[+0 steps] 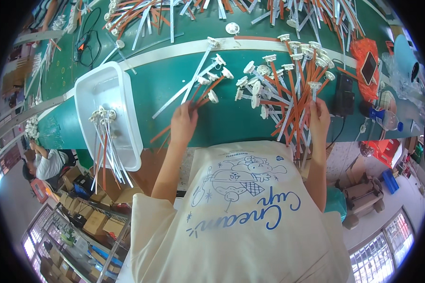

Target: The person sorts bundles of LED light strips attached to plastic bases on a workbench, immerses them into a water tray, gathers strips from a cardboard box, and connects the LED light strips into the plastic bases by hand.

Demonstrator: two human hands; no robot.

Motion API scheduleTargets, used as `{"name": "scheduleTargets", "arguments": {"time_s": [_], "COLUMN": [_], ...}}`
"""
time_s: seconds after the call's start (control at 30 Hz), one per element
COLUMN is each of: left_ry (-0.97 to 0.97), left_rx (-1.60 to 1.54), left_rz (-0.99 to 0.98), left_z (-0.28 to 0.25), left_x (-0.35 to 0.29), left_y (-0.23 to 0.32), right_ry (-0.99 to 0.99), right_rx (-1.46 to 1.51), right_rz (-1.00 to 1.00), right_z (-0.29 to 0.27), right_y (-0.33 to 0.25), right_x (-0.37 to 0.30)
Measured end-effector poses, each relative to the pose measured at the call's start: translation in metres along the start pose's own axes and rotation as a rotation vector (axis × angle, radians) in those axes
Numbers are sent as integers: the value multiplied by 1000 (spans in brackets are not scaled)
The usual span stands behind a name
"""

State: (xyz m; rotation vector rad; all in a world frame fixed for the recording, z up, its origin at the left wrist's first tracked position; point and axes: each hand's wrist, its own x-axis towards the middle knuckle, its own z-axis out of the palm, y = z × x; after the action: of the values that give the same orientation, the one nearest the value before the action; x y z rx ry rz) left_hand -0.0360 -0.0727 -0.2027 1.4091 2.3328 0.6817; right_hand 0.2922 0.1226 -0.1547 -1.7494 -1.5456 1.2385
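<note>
My left hand (184, 123) is closed around an orange strip (214, 85) that carries a white round plastic head. Beside it on the green table lie a few more strips with such heads, among them a long white strip (174, 101). At the right, my right hand (319, 118) pinches a white strip (314, 94) topped with a white round head (314, 85). That hand is at the edge of a thick heap of orange and white strips (295, 104); their heads mostly point away from me and to the left. Some strips overhang the front edge.
A white plastic tub (136, 113) with several headed strips stands at the left. Large strip heaps (141, 12) lie beyond the white rail (174, 51). A black adapter (344, 96), a phone (369, 67) on red plastic and a bottle (386, 119) are at right. Another person (52, 162) sits far left.
</note>
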Motion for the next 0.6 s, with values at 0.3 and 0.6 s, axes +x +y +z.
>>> {"name": "scheduleTargets", "arguments": {"time_s": [0.3, 0.6], "left_ry": [74, 105], "left_rx": [86, 46], "left_rz": [33, 48], "left_z": [-8, -30], "left_x": [44, 56], "left_y": [4, 18], "right_ry": [70, 26], "right_rx": [-136, -38], "right_rz": [-69, 11], "right_z": [-1, -11], "right_y": [10, 9], "right_x": [25, 26]}}
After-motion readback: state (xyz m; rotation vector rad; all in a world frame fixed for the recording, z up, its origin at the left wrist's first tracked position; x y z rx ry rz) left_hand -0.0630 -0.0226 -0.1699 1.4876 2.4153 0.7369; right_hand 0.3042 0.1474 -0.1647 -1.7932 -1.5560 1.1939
